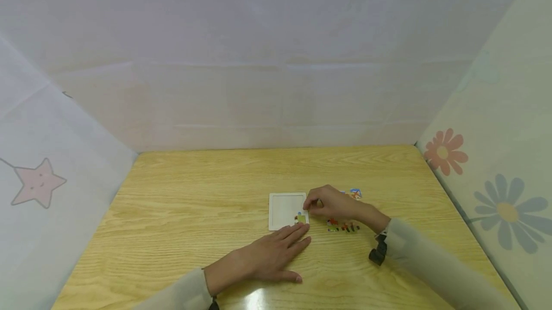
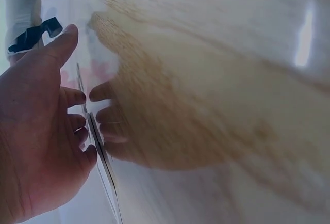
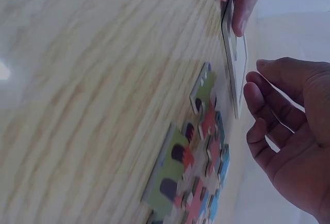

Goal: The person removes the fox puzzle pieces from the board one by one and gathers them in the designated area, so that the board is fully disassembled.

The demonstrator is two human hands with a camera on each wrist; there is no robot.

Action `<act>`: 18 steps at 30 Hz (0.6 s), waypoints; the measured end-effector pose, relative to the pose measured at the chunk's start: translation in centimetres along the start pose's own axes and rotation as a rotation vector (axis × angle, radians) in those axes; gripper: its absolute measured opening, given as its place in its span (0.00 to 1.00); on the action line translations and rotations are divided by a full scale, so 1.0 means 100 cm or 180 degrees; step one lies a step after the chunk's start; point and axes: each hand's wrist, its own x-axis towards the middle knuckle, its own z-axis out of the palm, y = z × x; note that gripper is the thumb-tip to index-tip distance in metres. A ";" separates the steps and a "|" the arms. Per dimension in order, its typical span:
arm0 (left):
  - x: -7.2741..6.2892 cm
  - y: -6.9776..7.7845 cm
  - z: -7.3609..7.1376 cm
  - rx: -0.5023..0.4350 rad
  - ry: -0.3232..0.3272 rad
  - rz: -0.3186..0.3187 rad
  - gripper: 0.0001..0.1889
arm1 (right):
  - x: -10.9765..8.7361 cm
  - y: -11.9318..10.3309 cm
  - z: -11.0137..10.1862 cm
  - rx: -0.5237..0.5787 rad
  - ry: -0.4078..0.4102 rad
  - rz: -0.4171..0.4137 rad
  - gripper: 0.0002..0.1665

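Note:
A square white puzzle tray (image 1: 286,207) lies on the table, with one green jigsaw piece (image 1: 301,219) in its lower right corner. My left hand (image 1: 276,252) lies with fingers extended, their tips at the tray's lower edge beside that piece. My right hand (image 1: 332,202) hovers by the tray's right edge, its fingers bent. In the right wrist view, the right thumb and index finger (image 3: 252,92) come close together and no piece shows between them. Several colourful jigsaw pieces (image 3: 198,177) lie beneath and beside the right hand, partly hidden by it in the head view.
The wooden table (image 1: 194,195) extends around the tray. A pale cloth wall (image 1: 276,109) rises behind it, with patterned cloth sides at left and right. Two loose pieces (image 1: 355,193) lie beyond the right wrist.

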 end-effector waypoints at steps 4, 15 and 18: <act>-0.003 -0.001 -0.002 0.0011 0.0023 -0.0002 0.47 | 0.007 -0.001 0.005 0.0032 -0.0023 0.0025 0.07; -0.015 -0.007 -0.003 -0.0021 0.0102 -0.0011 0.46 | 0.014 -0.007 0.012 0.0017 -0.0038 0.0094 0.08; -0.018 -0.009 -0.002 -0.0065 0.0109 0.0011 0.46 | 0.014 -0.006 0.013 -0.0036 -0.0038 0.0113 0.08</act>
